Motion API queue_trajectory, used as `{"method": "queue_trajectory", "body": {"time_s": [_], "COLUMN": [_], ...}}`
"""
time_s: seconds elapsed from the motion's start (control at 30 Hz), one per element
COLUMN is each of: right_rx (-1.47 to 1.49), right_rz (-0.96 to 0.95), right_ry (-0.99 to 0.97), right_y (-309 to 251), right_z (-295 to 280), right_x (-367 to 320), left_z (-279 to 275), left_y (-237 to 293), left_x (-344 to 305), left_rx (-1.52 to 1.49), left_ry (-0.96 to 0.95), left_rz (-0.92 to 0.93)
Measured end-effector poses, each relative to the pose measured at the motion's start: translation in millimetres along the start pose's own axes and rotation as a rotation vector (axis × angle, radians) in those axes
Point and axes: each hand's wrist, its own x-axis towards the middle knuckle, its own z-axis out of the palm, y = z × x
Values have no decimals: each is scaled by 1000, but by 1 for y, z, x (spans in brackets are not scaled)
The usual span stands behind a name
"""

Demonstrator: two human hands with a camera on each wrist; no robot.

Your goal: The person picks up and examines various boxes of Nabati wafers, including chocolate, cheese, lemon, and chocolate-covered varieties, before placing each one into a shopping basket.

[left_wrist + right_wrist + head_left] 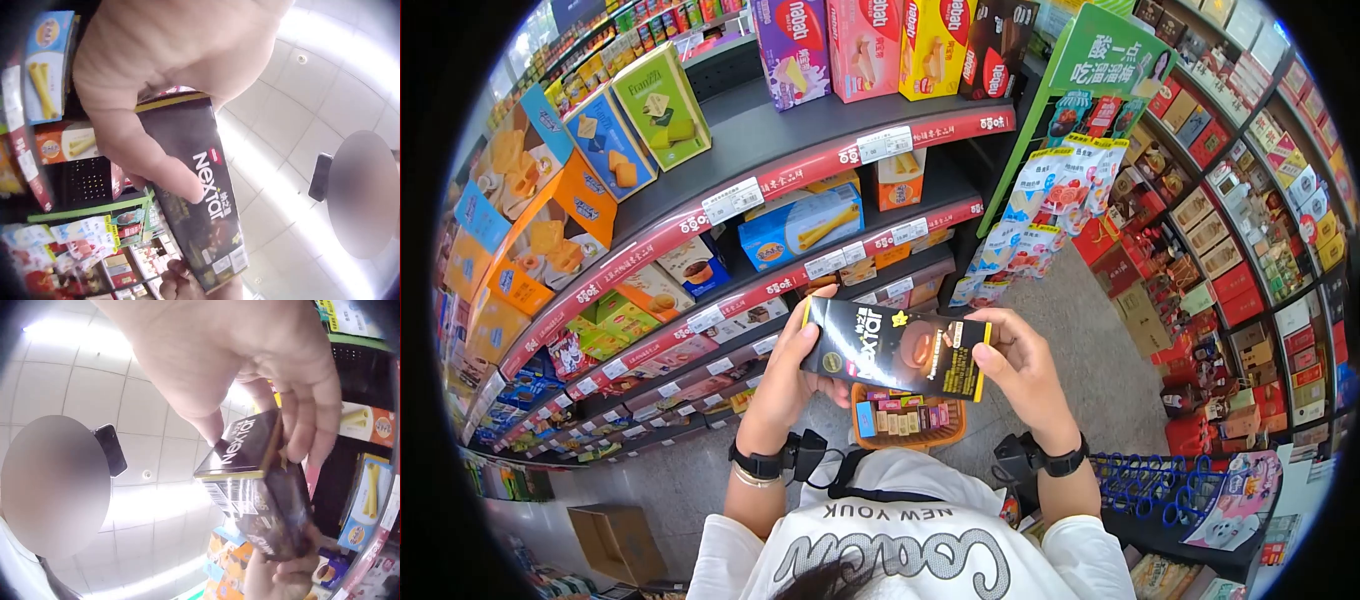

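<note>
Between both hands is a black Nextar cookie box (892, 348) with yellow edges and a picture of a filled chocolate cookie. My left hand (792, 352) grips its left end, thumb lying on the front face. The right hand (1022, 372) holds the opposite end, its thumb pressed near the corner. In the left wrist view the left thumb lies across the face of the box (200, 206) by the brand name. The right wrist view shows the right fingers curled round one end of the box (250, 450), with a barcode on its side.
An orange basket (910, 435) with several small packs stands below the box. Ahead are shelves (730, 130) of boxed biscuits, including nabati boxes (865, 50). Hanging snack bags (1050, 200) line a green-edged rack to the right. An open cardboard box (615, 540) sits on the floor at left.
</note>
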Motion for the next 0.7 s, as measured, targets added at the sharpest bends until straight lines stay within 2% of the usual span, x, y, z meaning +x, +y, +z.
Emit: {"method": "queue_trajectory", "body": {"time_s": [0.07, 0.13, 0.17, 0.37, 0.47, 0.57, 0.67, 0.7], "right_rx": [76, 87, 61, 101, 60, 67, 151, 165], "right_rz": [-148, -142, -200, -176, -189, -130, 40, 119], "right_ry": [-8, -34, -15, -26, -30, -16, -14, -14], "right_y": [10, -3, -2, 0, 3, 9, 30, 34], "right_z": [5, 17, 22, 20, 15, 5, -14, -19], "right_x": [-3, -11, -12, -14, -16, -17, -13, -12], "left_z": [-10, -16, -17, -19, -18, -38, -11, -1], "left_y": [-10, -23, -30, -56, -58, -62, -37, -21], "left_x": [9, 22, 28, 49, 52, 54, 46, 40], "left_rx": [-70, -100, -117, -199, -203, -213, 22, 135], "left_ry": [-31, -76, -75, -79, -83, -224, 42, 43], "left_rz": [-107, -195, -230, -376, -374, -355, -237, -163]}}
